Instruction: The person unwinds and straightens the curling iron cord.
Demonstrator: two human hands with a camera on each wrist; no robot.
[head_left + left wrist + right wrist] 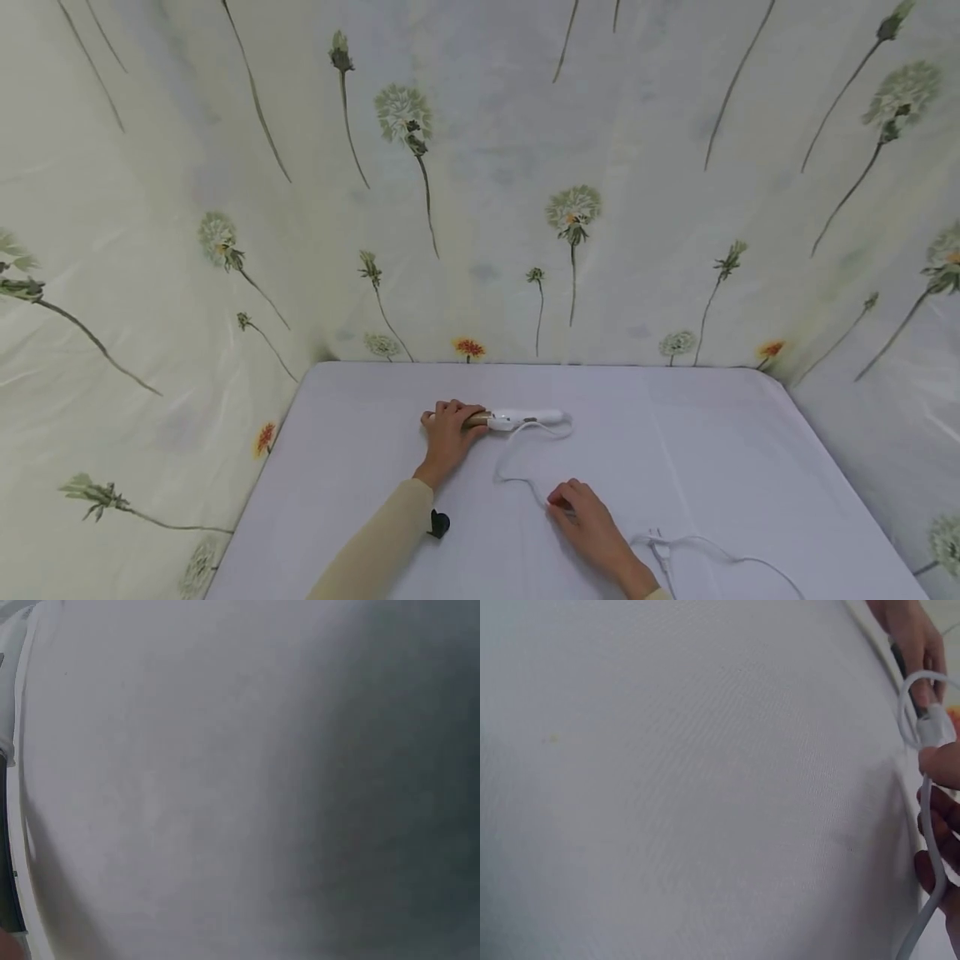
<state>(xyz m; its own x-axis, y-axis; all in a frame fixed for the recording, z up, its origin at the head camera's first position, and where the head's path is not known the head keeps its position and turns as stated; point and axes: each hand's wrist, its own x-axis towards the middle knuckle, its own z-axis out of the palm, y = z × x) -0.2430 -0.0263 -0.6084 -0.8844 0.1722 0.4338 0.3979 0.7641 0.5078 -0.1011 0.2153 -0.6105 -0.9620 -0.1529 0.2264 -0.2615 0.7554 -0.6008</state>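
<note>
A white hair straightener [525, 419] with a gold-brown section lies crosswise on the white-covered table. My left hand [447, 435] grips its gold-brown left end from above; in the left wrist view only a strip of the straightener [10, 840] shows at the left edge. From the white handle end a white cord [510, 478] loops back toward me. My right hand [592, 529], nearer the front, pinches this cord between thumb and fingers. The right wrist view shows the cord [930, 825] running past the right fingers [945, 766], with the left hand [916, 641] beyond.
The cord's two-pin plug [659, 546] lies right of my right hand, with more cord trailing to the front right. A small black object [439, 523] shows beside the left sleeve. Dandelion-patterned curtains [480, 167] surround the table's back and sides.
</note>
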